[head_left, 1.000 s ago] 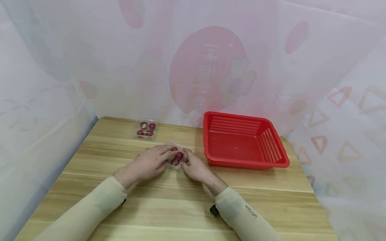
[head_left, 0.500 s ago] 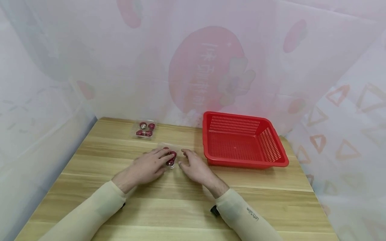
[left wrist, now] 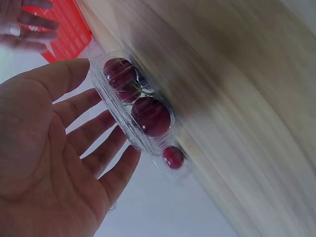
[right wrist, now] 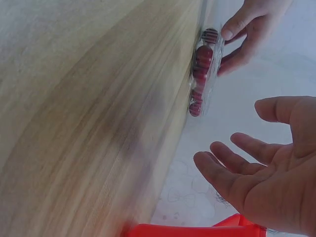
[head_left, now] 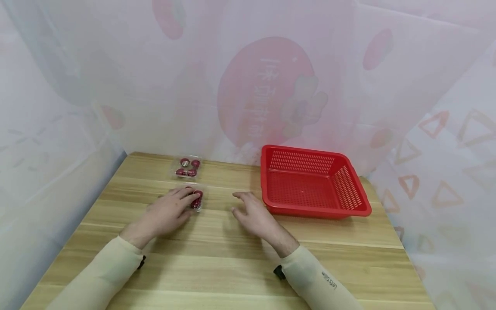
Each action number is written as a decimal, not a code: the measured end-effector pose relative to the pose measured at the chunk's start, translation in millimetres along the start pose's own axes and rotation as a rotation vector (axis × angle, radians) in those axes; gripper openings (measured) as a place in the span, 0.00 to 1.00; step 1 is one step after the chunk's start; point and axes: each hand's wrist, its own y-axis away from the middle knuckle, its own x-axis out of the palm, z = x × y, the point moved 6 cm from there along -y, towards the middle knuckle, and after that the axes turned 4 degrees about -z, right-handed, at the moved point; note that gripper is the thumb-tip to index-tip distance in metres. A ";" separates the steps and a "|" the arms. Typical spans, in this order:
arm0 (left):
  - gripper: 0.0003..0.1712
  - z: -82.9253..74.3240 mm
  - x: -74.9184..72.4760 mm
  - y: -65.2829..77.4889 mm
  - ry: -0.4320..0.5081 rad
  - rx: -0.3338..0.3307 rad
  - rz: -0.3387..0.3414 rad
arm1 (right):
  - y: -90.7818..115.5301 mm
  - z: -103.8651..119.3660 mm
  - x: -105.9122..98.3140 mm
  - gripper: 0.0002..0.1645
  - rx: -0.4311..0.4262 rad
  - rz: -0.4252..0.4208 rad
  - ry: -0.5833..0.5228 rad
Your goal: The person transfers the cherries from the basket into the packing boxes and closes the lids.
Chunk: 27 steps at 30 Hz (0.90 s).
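Observation:
My left hand (head_left: 166,213) lies over a clear plastic clamshell box (left wrist: 126,103) with several dark-red, glossy round pieces inside, perhaps fruit. Its fairly straight, spread fingers touch the lid, with the thumb near one end. The palm and fingers hide part of the box in the head view. Beyond it on the table sits a second clear box (head_left: 187,167), with similar red pieces inside. My right hand (head_left: 255,217) hovers over the table between the near box and the red basket, fingers apart and holding nothing.
A red plastic basket (head_left: 310,212) with slotted walls stands at the back right of the wooden table (head_left: 217,267). Pale printed sheets (head_left: 186,86) enclose the back and sides.
The near box has slid left with my left hand, coming in front of the far box. My right hand has let go of it and stays roughly in place. Basket and far box are still.

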 end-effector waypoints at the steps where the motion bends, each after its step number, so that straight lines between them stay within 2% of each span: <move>1: 0.33 4.7 -0.3 1.5 0.001 -0.003 -0.004 | 0.0 -0.3 0.4 0.31 -0.002 0.001 0.000; 7: 0.33 26.1 -5.3 8.9 0.015 -0.043 -0.014 | 0.4 2.1 1.2 0.31 -0.013 0.001 -0.002; 13: 0.31 39.0 -12.9 10.4 0.022 -0.066 -0.008 | 2.7 13.6 -6.0 0.32 -0.038 -0.003 0.020; 21: 0.30 41.9 -30.1 0.5 -0.022 -0.108 0.000 | 8.8 25.9 -45.1 0.33 -0.094 -0.077 0.015; 27: 0.31 39.3 -49.0 -11.6 -0.023 -0.130 -0.037 | 9.3 21.6 -80.2 0.32 -0.104 -0.151 0.117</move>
